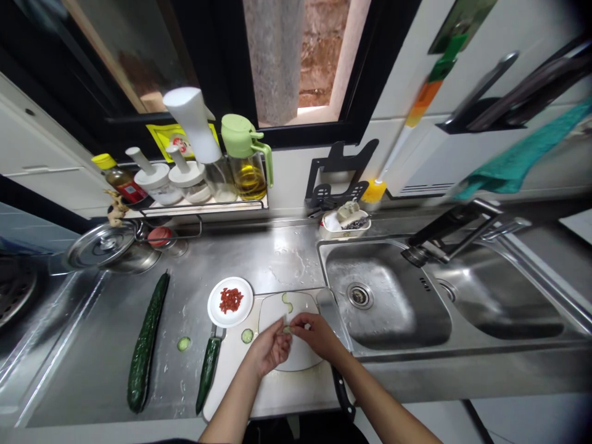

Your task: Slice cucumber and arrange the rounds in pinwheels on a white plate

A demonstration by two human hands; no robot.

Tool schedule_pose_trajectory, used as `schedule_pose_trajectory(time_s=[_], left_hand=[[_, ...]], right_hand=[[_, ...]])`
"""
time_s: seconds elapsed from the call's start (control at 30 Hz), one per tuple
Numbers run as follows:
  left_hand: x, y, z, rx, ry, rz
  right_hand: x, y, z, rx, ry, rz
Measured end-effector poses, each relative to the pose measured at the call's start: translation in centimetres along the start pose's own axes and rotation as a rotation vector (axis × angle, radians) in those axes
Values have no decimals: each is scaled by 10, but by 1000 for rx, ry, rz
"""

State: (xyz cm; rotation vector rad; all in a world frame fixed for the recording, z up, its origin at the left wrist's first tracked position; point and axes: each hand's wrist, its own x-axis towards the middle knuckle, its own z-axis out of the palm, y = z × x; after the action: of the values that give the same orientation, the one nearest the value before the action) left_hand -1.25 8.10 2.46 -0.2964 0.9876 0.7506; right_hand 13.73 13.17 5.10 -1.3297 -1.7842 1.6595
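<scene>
Both my hands meet over a white plate (277,308) that sits on a white cutting board (277,394). My left hand (271,348) and my right hand (314,333) are closed in pinches on a small pale cucumber slice (287,328) between their fingertips. Two more cucumber slices (287,302) lie at the plate's far rim. Another slice (246,335) rests on the board just left of my left hand. A half cucumber (208,370) lies along the board's left edge.
A small white dish of red bits (230,301) sits left of the plate. A whole cucumber (147,342) and a loose slice (184,343) lie on the steel counter. A knife's black handle (341,394) lies beside the sink (383,296). Oil bottles and jars (203,172) stand at the back.
</scene>
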Motion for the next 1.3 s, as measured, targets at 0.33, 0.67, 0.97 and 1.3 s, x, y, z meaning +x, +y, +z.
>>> schedule_pose_trajectory(time_s=[0.33,0.67,0.97,1.3], left_hand=[[8,8,-1,74,14,283],[28,13,-2,616,367,755],[40,16,4,983,676,885],[38,18,11,1084,744,863]], right_hand=[[12,9,-12,-100,-20,-10],[51,17,-18,-345,68,62],[71,7,-13,-632,90,108],[75,8,-8,-804,46,106]])
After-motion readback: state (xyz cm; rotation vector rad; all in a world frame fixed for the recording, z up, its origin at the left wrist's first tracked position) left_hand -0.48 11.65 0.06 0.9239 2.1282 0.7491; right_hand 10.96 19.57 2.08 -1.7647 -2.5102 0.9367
